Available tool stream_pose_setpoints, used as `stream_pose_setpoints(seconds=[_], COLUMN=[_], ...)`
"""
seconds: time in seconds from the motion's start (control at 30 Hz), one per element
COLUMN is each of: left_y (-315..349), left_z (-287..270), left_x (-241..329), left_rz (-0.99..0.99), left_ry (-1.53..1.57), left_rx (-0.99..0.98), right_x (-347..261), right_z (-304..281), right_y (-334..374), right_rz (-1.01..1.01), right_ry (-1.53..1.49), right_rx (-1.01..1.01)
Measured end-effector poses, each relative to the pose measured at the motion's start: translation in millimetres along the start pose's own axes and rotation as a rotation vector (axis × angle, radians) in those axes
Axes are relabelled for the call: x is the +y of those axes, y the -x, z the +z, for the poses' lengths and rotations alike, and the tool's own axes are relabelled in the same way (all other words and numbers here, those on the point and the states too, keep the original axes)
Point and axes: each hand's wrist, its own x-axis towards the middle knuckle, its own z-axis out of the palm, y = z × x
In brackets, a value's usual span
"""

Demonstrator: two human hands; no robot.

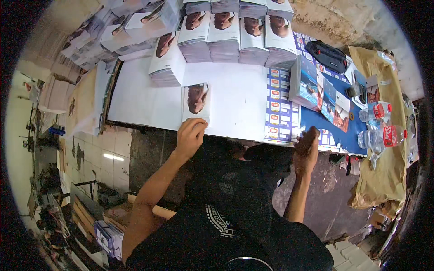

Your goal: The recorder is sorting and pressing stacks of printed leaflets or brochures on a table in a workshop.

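Note:
A white booklet (196, 103) with a brown picture on its cover lies on the white-covered part of the table, left of the middle. My left hand (190, 139) is at its near edge, fingers curled and pressed together on that edge. Beyond it rises a tall stack of like booklets (168, 63). Off to the right, my right hand (307, 151) is raised by the front edge of the table, beside the printed blue sheet (277, 108). Its fingers look stretched out, close to one another, and I see nothing in them.
More booklet stacks (224, 38) line the table's back, with others piled at the far left (113, 38). On the right are a thick stack of blue-covered booklets (304, 83), loose leaflets (335, 112), a black pouch (326, 56), plastic bottles (382, 136) and brown wrapping paper (377, 180).

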Motion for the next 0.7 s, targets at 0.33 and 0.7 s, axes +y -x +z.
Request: stream_pose_setpoints(seconds=[0.33, 0.7], left_y=[7.7, -23.6], left_z=[14.4, 2.9], left_x=[-36.7, 16.1], left_rz=[-0.058, -0.096], left_ry=[-0.221, -0.013], left_rx=[-0.193, -0.191], right_x=[-70.9, -83.5], right_z=[-26.6, -66.6], right_y=[-64.2, -109.2], right_rz=[-0.705, -0.463], right_ry=[0.390, 1.737], right_rx=[0.328, -0.119])
